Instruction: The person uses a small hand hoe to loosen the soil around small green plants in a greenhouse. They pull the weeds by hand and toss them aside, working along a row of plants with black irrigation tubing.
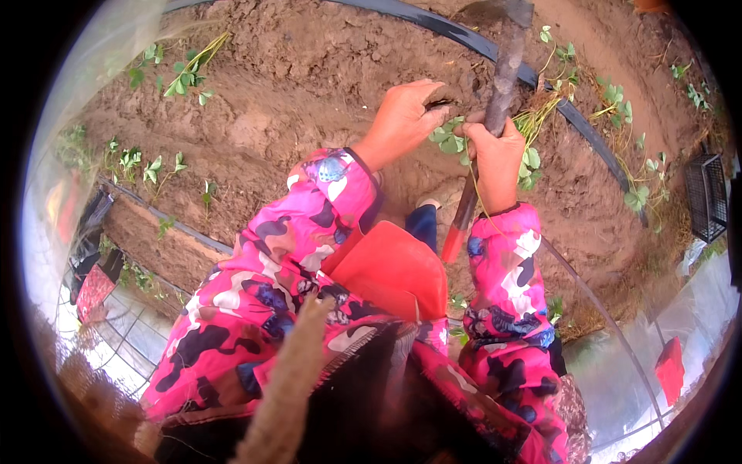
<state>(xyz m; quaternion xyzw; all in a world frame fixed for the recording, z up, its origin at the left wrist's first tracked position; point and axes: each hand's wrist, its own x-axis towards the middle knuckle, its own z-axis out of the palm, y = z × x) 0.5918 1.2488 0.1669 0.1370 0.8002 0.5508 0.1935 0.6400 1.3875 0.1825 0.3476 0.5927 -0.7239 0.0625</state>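
My right hand (pixel 495 153) is closed round the dark shaft of a long-handled tool (pixel 503 93), which has a red lower end and a metal head at the top of the view. A thin yellowish runner and a leafy green seedling (pixel 449 138) hang at its fingers. Just left of it, my left hand (pixel 410 116) is raised over the soil, its thumb and fingers curled a little apart and muddy. Nothing shows clearly between them. Behind my right hand lies a bundle of seedlings with long yellow stems (pixel 536 124).
A black hose (pixel 429 20) arcs over the muddy soil bed. Cut seedlings (pixel 188 72) lie at upper left, and small plants (pixel 153 168) stand in rows below. A black plastic crate (pixel 706 197) is at the right edge. A red cloth or flap (pixel 394 267) hangs before my body.
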